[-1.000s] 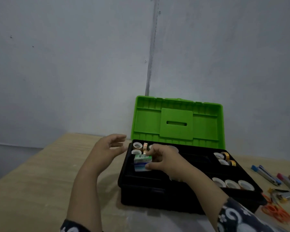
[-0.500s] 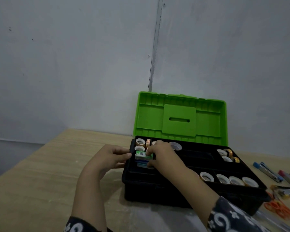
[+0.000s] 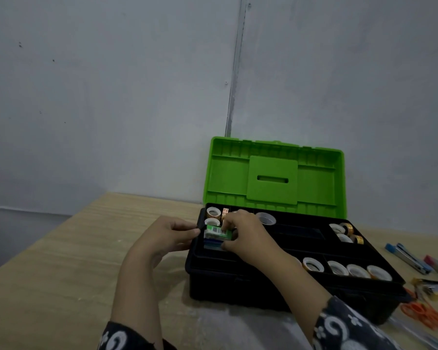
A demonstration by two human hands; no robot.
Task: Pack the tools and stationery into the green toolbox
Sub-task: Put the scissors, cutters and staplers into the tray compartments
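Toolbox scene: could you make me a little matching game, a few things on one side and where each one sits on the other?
Things
1. green staple box
2. orange scissors
3. green lid
4. left hand

Places
A. on the table, right of the toolbox
B. standing upright behind the tray
C. at the toolbox's left edge
D. in the tray's left compartment, pinched by the right hand

Pairs: 1-D, 2-A, 3-B, 4-C

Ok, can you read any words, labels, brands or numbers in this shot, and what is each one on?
Nothing here can be quoted.
Small green and white box gripped by the right hand: a barcode label, its digits and print too blurred to read.
Green plastic toolbox lid: no lettering visible.
Tape rolls in the black tray: no readable print.
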